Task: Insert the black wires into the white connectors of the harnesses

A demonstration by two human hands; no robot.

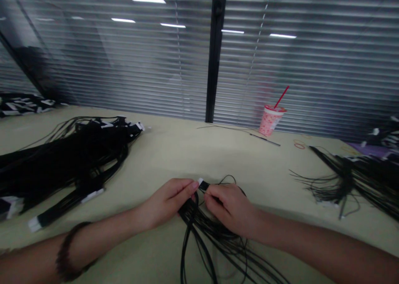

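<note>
A long pale table runs along slatted window blinds. A large heap of black wires with white-tipped ends lies at 9 o'clock, and a second heap of black wires lies at 3 o'clock. A smaller black wire bundle trails toward 6 o'clock, its white-tipped end raised at the centre. The left hand has its grip clamped on that end from the 8 o'clock side, and the right hand has its grip clamped on it from the 4 o'clock side. At 1 o'clock stands a pink patterned cup with a red straw, just beside red rubber bands. A dark beaded bracelet circles the left wrist.
</note>
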